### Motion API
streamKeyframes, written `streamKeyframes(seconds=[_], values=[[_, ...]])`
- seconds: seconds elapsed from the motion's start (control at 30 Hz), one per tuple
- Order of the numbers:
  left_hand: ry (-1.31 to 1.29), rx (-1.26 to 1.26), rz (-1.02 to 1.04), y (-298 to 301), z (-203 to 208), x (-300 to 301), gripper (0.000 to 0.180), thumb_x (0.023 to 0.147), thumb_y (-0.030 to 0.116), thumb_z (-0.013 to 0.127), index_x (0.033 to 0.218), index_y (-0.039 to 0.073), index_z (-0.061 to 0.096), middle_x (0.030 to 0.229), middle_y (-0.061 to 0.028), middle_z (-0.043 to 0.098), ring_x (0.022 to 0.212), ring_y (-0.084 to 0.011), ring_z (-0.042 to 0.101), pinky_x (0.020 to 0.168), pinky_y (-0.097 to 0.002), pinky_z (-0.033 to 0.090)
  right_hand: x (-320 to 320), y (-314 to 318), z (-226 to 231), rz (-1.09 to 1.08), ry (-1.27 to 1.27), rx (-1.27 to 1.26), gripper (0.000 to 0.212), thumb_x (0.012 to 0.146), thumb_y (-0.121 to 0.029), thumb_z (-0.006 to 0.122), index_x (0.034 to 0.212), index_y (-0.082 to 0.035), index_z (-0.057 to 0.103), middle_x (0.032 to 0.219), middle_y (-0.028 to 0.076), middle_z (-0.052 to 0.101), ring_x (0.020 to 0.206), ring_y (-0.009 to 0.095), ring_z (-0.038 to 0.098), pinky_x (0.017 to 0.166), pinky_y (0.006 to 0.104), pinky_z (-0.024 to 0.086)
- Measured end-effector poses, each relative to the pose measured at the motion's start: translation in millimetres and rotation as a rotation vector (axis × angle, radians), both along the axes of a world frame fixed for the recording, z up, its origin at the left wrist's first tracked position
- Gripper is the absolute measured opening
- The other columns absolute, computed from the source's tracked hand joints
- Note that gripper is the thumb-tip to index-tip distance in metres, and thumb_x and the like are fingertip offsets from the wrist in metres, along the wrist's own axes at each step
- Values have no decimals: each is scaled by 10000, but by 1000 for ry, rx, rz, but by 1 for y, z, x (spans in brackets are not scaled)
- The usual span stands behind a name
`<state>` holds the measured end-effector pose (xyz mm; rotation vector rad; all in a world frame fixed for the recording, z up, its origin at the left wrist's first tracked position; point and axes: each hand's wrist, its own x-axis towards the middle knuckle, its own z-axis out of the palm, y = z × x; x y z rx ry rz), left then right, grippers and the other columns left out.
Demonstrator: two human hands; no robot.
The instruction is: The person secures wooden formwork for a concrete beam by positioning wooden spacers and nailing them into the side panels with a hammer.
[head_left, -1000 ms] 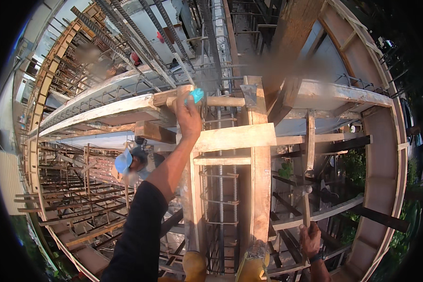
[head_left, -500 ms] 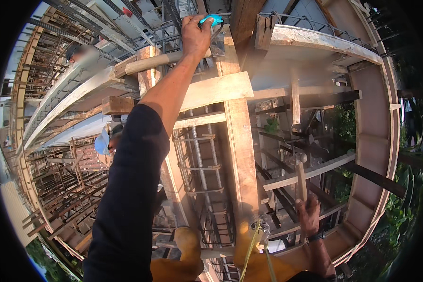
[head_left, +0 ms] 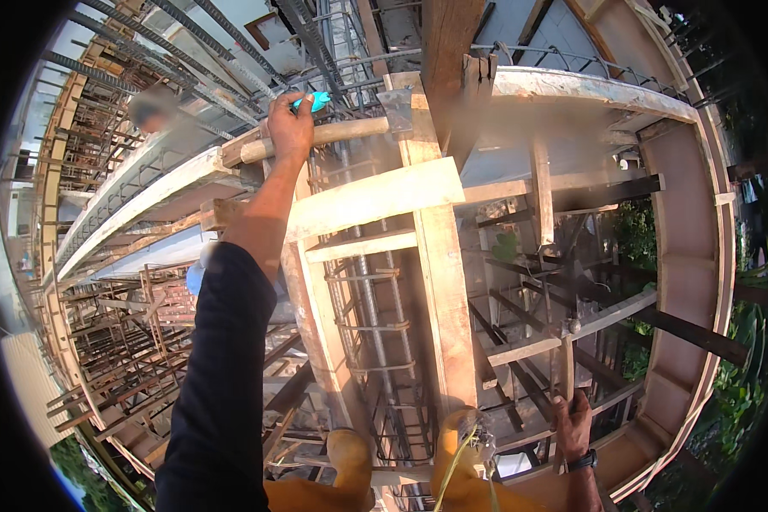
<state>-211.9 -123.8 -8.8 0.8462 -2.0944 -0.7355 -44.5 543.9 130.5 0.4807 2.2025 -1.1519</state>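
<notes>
My left hand (head_left: 291, 130) is closed on a small turquoise object (head_left: 317, 101) whose kind I cannot make out. It is above a round wooden pole (head_left: 341, 136) that spans the far end of the timber formwork. Low on the right, my right hand (head_left: 574, 421) grips the wooden handle of a hammer (head_left: 567, 367), its head pointing away from me. Between the two long form boards (head_left: 439, 290) runs a cage of steel bars (head_left: 371, 299). A pale plank (head_left: 380, 196) lies across the boards, with a thinner batten (head_left: 363, 246) nearer me.
My yellow boots (head_left: 350, 456) stand at the near end of the formwork. Beams and props (head_left: 529, 348) criss-cross the deep gap on the right. Long rebars (head_left: 196, 60) slant at the upper left. A person's blue headgear (head_left: 195, 277) shows behind my left arm.
My left hand has moved left along the pole with the turquoise object, away from the right-hand board's end. The hammer in my right hand has turned and sits slightly lower. The view has shifted slightly.
</notes>
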Motion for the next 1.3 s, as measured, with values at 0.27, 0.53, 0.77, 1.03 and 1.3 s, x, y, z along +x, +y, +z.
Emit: streamKeyframes(seconds=[0.27, 0.53, 0.77, 1.03, 1.3], values=[[-191, 1, -7, -2, -12, -22, 299, 798, 243, 852, 979, 45, 721, 1072, -148, 640, 1062, -347, 625, 941, -439, 497, -3, 5, -8, 119, 62, 54, 393, 925, -345, 767, 938, -15, 555, 616, -14, 527, 531, 75, 500, 464, 272, 401], [-955, 186, -57, -30, -3, -35, 541, 723, 315, 907, 1153, 34, 737, 1295, -232, 659, 1177, -343, 666, 991, -410, 546, -2, 10, -7, 277, 49, 227, 361, 897, -275, 770, 914, 19, 560, 602, 32, 563, 510, 113, 539, 466, 313, 444], [-796, 280, -46, -4, 36, -15, 388, 856, 407, 763, 1048, 69, 764, 1132, -188, 728, 1082, -386, 687, 922, -458, 540, 8, 19, 6, 272, 119, 29, 358, 964, -284, 710, 1131, 25, 640, 736, 65, 591, 650, 148, 495, 547, 309, 444], [-396, 34, -132, -8, 27, 42, 283, 900, 339, 726, 1009, 78, 741, 1068, -132, 704, 1022, -377, 654, 888, -463, 514, -6, 7, -17, 207, 49, 54, 334, 948, -301, 697, 898, -5, 550, 617, 0, 539, 528, 81, 526, 461, 273, 434], [-328, -324, -556, 84, 34, 119, 382, 923, 334, 715, 1198, 79, 644, 1192, -112, 609, 1169, -334, 555, 1027, -453, 433, -34, -26, -23, 259, 161, -3, 369, 958, -354, 711, 926, -22, 554, 613, -23, 502, 533, 67, 483, 469, 261, 394]])
